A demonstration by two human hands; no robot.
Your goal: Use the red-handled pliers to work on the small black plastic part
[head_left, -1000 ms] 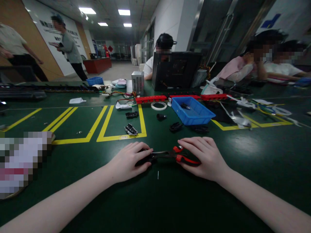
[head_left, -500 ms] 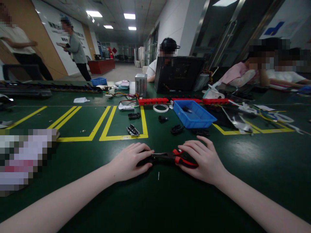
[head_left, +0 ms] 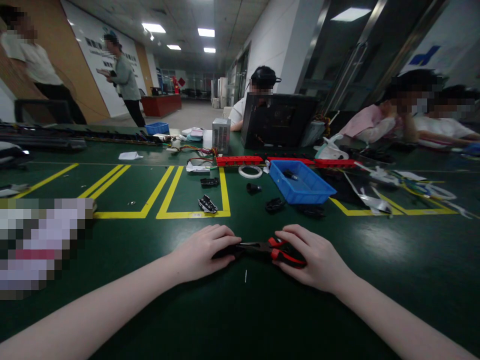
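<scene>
Red-handled pliers (head_left: 279,250) lie across the middle of the view, their dark jaws pointing left. My right hand (head_left: 317,257) is closed around the red and black handles, which are spread apart. My left hand (head_left: 208,252) holds a small dark part (head_left: 227,251) between thumb and fingers, at the tip of the jaws. Much of that part is hidden by my fingers. Below the jaws a thin white strip (head_left: 246,276) lies on the green table (head_left: 240,320).
Beyond my hands are black parts (head_left: 207,204), a black cone-shaped piece (head_left: 254,188), a white ring (head_left: 250,172) and a blue bin (head_left: 302,182). Red strips (head_left: 240,160), a metal box (head_left: 221,135) and a black case (head_left: 279,120) stand farther back. Several people are around the table.
The camera view has tilted, so the scene sits slightly lower. The index finger of my right hand, raised before, now bends down toward the handle. Both hands keep their hold.
</scene>
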